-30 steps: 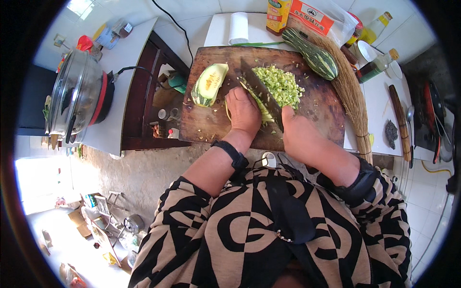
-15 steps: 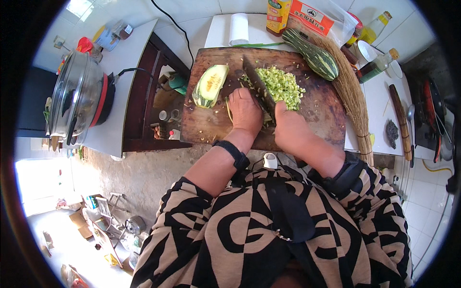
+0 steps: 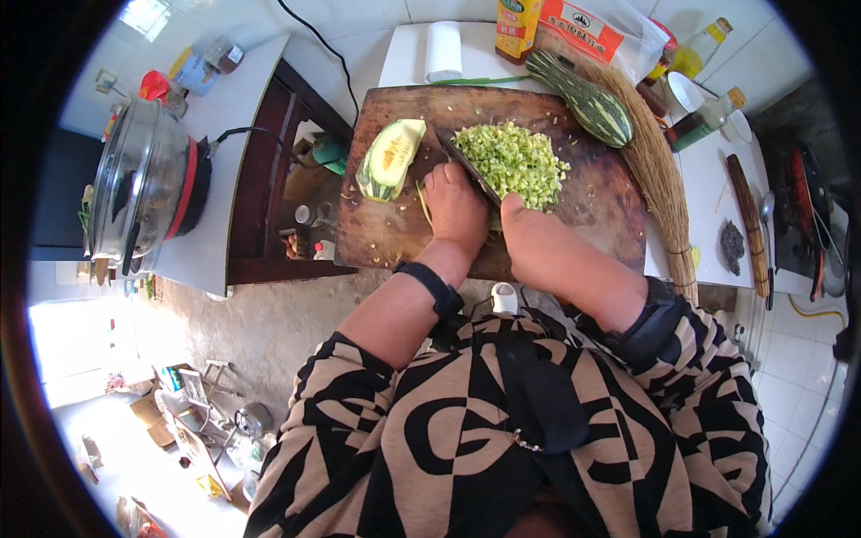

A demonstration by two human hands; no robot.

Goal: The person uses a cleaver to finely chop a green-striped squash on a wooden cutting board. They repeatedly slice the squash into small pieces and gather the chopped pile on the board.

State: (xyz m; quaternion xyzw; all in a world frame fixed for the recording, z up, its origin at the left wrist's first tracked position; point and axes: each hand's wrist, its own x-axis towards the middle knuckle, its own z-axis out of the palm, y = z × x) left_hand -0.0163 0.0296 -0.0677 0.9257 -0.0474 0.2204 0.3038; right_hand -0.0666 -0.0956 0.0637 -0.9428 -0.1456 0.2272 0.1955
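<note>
My right hand grips the handle of a kitchen knife. Its dark blade slants up and left across the wooden cutting board, between my left hand and a heap of finely chopped green squash. Curled fingers of my left hand press down close beside the blade, on squash strips mostly hidden beneath them. One thin strip sticks out on that hand's left. Farther left lies a cut piece of striped squash, its pale flesh and seedy core facing up.
A whole striped squash rests over the board's far right corner, next to a straw broom. Behind stand a paper roll and a yellow bottle. A glass-lidded pot is on the left counter; a green bottle stands right.
The knife has come down and shifted slightly left, its blade now seen more nearly edge-on beside the heap. My right hand moved a little left; my left hand stays nearly in place.
</note>
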